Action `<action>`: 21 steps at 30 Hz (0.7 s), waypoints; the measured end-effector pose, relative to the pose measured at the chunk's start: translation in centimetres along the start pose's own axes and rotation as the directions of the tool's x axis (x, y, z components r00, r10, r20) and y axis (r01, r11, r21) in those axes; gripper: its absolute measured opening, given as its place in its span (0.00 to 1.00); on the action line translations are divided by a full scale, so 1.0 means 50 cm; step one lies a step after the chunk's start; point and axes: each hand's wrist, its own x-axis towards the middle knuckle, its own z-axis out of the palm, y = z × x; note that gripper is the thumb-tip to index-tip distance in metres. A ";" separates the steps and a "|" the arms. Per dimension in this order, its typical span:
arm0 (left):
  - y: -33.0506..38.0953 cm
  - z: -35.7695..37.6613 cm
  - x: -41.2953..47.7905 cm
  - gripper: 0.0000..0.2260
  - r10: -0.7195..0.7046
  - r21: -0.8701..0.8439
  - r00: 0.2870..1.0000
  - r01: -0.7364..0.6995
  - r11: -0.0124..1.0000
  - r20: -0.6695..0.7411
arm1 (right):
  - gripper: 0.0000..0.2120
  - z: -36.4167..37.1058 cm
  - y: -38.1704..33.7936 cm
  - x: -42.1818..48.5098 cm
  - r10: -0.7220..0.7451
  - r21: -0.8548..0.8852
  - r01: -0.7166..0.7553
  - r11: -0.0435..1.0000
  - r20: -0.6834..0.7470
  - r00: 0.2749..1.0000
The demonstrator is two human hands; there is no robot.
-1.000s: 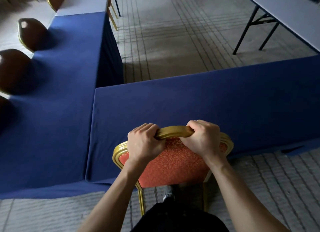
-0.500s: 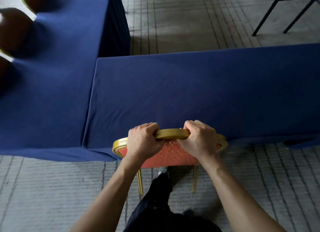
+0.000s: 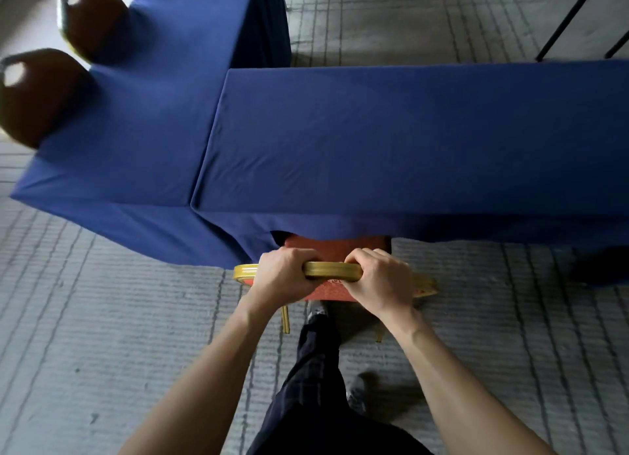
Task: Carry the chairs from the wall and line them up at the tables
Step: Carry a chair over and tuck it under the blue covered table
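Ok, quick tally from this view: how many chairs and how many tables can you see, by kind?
Red chair with gold frame, held by left hand and right hand: 1
Brown-backed chairs: 2, perhaps a third cut off at the top edge
Blue-draped tables: 2
Bare black-legged table: 1
Total: 6

Inventory, by count:

Worktops draped in blue cloth: two. The first (image 3: 425, 138) runs left to right; the second (image 3: 146, 121) abuts its left end at a right angle.

Bare folding worktop with black legs (image 3: 575, 15): one, partly visible at upper right.

Chairs: three identifiable. One gold-framed chair with red upholstery (image 3: 332, 270) stands at the first worktop. Two brown chair backs (image 3: 37, 93) (image 3: 88, 19) line the far side of the second.

Hands: two, a left hand (image 3: 284, 276) and a right hand (image 3: 381, 279).

Legs in dark trousers (image 3: 316, 362): one visible.
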 end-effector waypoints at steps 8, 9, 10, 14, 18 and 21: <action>-0.003 0.059 -0.165 0.18 -0.019 -0.035 0.970 0.028 0.999 0.243 | 0.13 0.026 -0.025 -0.184 -0.005 -0.004 0.006 1.000 0.210 0.978; -0.004 0.069 -0.184 0.19 -0.019 -0.028 0.962 0.028 0.999 0.274 | 0.13 0.027 -0.028 -0.207 -0.009 0.000 0.009 1.000 0.228 0.974; -0.005 0.080 -0.206 0.19 -0.025 -0.020 0.957 0.032 0.999 0.290 | 0.14 0.028 -0.033 -0.232 -0.013 0.004 0.013 1.000 0.235 0.972; -0.015 0.099 -0.247 0.17 -0.060 -0.066 0.969 0.078 0.995 0.238 | 0.17 0.029 -0.054 -0.263 0.001 -0.024 0.005 1.000 0.245 0.969; -0.019 0.102 -0.256 0.16 -0.053 -0.111 0.964 0.084 0.990 0.261 | 0.18 0.022 -0.062 -0.268 0.076 -0.066 -0.057 0.996 0.337 0.938; -0.018 0.106 -0.304 0.15 -0.084 -0.279 0.987 0.121 0.953 0.140 | 0.16 0.013 -0.086 -0.299 0.173 0.032 -0.192 0.981 0.314 0.934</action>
